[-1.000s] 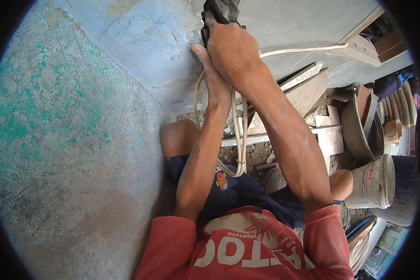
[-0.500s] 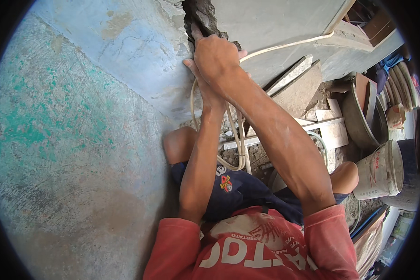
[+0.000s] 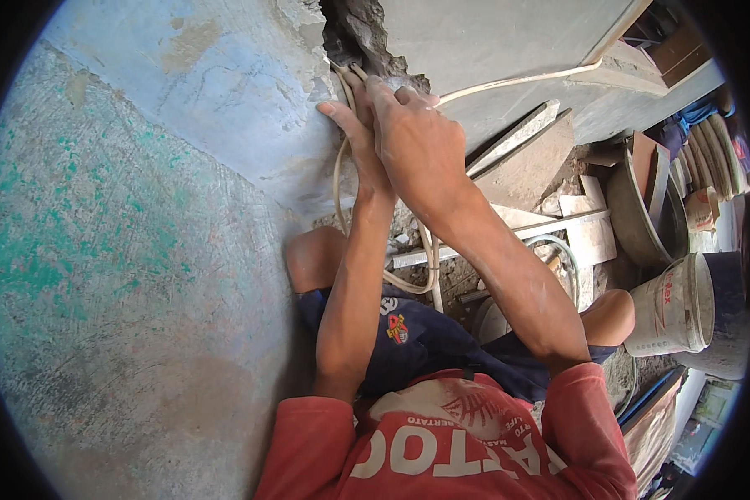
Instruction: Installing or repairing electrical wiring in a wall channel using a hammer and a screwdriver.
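Observation:
A cream-coloured cable (image 3: 337, 179) runs out of a jagged, broken-out gap (image 3: 363, 37) between two wall faces. It hangs in a loop below my wrists. My left hand (image 3: 365, 150) is at the lower edge of the gap, closed about the cable, its thumb sticking out to the left and its fingers partly hidden. Across it lies my right hand (image 3: 421, 142), fingers bent and closed over the cable beside the left fingers. Dust whitens the right knuckles. The exact grip of the fingertips is hidden.
A blue-green worn wall (image 3: 125, 242) stands close on my left, a grey wall (image 3: 492, 42) ahead. To the right are leaning boards (image 3: 529, 154), a large round basin (image 3: 642, 208), a white bucket (image 3: 667, 304) and a length of pale trim (image 3: 558, 225), over rubble.
My right hand has drawn back from the gap, down and to the right, and turned. Cable strands at the gap's lower edge now show. The left thumb has moved slightly left.

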A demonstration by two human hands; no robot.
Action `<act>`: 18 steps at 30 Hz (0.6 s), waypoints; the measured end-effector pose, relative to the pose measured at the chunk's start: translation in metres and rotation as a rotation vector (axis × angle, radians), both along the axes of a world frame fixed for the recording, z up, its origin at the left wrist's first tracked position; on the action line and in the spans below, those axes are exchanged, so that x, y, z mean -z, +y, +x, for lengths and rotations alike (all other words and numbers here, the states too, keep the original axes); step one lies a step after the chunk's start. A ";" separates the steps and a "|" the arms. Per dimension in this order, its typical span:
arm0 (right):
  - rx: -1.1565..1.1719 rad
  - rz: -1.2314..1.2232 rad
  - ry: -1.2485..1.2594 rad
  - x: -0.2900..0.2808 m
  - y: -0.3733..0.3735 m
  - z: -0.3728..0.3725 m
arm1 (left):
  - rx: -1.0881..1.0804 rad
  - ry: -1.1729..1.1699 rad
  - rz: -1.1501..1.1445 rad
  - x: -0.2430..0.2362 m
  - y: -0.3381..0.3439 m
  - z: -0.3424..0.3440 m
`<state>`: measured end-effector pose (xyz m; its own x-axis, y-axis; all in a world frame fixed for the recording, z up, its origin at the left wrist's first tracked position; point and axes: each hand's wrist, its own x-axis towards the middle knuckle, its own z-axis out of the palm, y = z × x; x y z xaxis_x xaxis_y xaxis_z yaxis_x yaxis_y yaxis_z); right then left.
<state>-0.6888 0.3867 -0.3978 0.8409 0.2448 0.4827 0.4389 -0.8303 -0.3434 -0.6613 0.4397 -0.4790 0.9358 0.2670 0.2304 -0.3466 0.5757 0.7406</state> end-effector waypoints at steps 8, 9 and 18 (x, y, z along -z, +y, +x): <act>-0.139 0.037 -0.087 0.005 0.000 0.021 | 0.263 0.223 -0.274 -0.033 0.014 -0.005; -0.122 0.043 -0.089 0.012 0.002 0.023 | 0.099 0.281 -0.248 -0.051 0.000 -0.020; -0.229 0.315 -0.282 0.027 -0.045 0.010 | 0.057 0.562 0.153 -0.030 0.008 -0.076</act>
<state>-0.6791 0.3417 -0.4244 0.6083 0.2132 0.7645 0.7103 -0.5761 -0.4045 -0.7371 0.4475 -0.4488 0.9376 0.2153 -0.2732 0.1517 0.4537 0.8781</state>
